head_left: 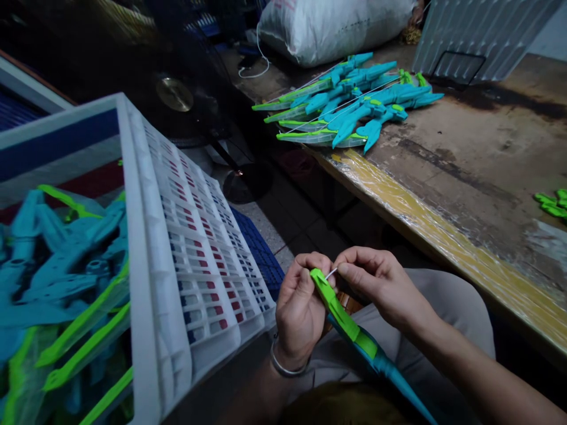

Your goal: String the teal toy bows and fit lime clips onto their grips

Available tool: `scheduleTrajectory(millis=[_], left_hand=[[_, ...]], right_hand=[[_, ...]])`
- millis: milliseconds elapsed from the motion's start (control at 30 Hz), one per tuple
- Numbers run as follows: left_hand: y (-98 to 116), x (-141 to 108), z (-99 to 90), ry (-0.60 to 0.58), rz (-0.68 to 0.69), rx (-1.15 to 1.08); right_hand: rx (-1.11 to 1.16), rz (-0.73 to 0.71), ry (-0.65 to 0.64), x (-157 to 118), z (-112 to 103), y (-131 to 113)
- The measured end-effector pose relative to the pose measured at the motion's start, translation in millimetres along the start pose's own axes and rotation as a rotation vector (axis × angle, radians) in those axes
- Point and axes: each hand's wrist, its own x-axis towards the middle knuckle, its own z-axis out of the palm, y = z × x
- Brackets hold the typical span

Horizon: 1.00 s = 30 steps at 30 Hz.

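My left hand (303,307), with a metal bracelet at the wrist, is closed around the green end of a teal-and-green plastic toy bow (349,327). The bow slants across my lap, its teal end pointing down to the right. Close by, my right hand (376,283) pinches a thin white string (331,273) at the bow's green tip. Where the string runs behind my fingers is hidden. On the workbench ahead lies a pile of similar toy bows (354,112), with white strings stretched along several of them.
At my left stands a white plastic crate (146,248) holding many teal and green bow parts (66,271). The wooden workbench (478,171) has a taped yellow edge. A stuffed white sack (336,29), a ribbed translucent panel (478,41) and small green pieces (553,203) are on it. Beyond the crate is a fan (175,94).
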Motion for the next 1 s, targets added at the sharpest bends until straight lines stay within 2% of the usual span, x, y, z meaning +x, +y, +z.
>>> scheduleTrajectory(millis=[133, 233, 333, 467, 567, 733, 1000], left_hand=[[2, 1, -0.2, -0.023, 0.009, -0.012], [4, 2, 0.8, -0.081, 0.015, -0.059], [4, 3, 4.0, -0.120, 0.036, -0.131], [2, 1, 7.9, -0.072, 0.021, -0.209], [1, 0, 6.8, -0.090, 0.025, -0.240], [0, -1, 2.7, -0.117, 0.040, -0.259], [1, -2, 4.4, -0.113, 0.025, -0.255]], right_hand=[[0.006, -0.005, -0.018, -1, 0, -1], [-0.120, -0.062, 0.008, -7, 5, -4], [-0.318, -0.232, 0.055, -17, 16, -10], [-0.553, -0.500, 0.051, -28, 30, -15], [-0.675, -0.614, 0.041, -31, 33, -13], [-0.786, -0.667, 0.075, -30, 31, -7], [-0.798, -0.668, 0.061, -30, 33, -8]])
